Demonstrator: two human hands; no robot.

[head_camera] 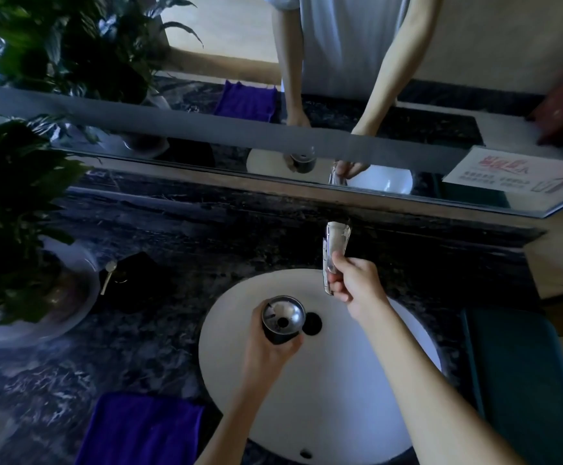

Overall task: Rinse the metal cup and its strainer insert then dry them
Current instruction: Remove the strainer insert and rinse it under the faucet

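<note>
Two hands worked over the white sink (240, 380): the left hand (266, 350) was wrapped around the metal cup (283, 318), upright above the basin, while the right hand (357, 283) closed on the faucet (334, 250). A purple towel (142, 427) lay on the desk (139, 229) nearby.

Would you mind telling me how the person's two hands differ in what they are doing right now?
The left hand grips the metal cup over the basin; the right hand is at the faucet. The left is nearer the camera, beside the drain; the right reaches toward the mirror. Both are bare.
</note>
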